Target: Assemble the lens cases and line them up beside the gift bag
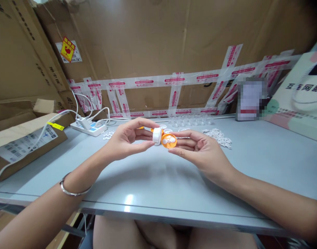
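Observation:
Above the middle of the table, my left hand [130, 139] pinches a white round cap-like piece [156, 136] between thumb and fingers. Close beside it, my right hand [197, 147] grips an orange round shell [169, 141] by its edge. Small white toothed gears sit inside the orange shell, its open side turned toward me. The two pieces are side by side; I cannot tell whether they touch. Behind my fingers lie more orange and white round parts, partly hidden. A pile of small white pieces [218, 137] spreads behind my right hand.
Clear round cups [191, 120] stand in rows at the back of the grey table [137, 186]. At left are a white power strip [89, 127] with cables and an open cardboard box [31, 145]. A blurred phone-like object [251, 98] leans at the back right, near a printed bag [300, 93].

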Available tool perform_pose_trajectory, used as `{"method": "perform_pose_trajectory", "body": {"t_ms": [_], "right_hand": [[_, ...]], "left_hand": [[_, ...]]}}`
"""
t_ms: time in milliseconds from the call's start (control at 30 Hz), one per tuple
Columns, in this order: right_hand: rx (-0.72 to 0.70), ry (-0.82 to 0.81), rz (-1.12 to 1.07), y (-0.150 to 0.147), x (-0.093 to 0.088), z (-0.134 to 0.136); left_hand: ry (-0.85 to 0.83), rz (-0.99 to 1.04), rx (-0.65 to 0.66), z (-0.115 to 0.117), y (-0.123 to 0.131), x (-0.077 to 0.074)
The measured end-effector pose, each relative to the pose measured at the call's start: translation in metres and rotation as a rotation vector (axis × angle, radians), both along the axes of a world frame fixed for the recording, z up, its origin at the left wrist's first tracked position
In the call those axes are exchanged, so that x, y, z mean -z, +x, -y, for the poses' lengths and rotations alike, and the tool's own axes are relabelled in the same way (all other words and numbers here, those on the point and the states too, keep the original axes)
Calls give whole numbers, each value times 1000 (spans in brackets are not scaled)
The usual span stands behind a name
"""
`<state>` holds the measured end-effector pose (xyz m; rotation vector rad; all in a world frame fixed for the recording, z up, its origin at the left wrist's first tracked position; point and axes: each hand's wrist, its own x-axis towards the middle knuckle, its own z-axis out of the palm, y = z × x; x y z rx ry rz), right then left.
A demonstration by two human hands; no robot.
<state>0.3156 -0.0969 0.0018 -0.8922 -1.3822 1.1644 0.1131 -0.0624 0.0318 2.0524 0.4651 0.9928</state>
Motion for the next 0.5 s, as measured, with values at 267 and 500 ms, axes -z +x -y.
{"method": "perform_pose_trajectory", "body": {"t_ms": [267, 500], "right_hand": [[-11, 52, 16, 0, 4, -1], [-16, 12, 36, 0, 4, -2]], "left_hand": [[148, -60, -18, -3, 0, 4], [247, -136, -18, -5, -2, 6]]}}
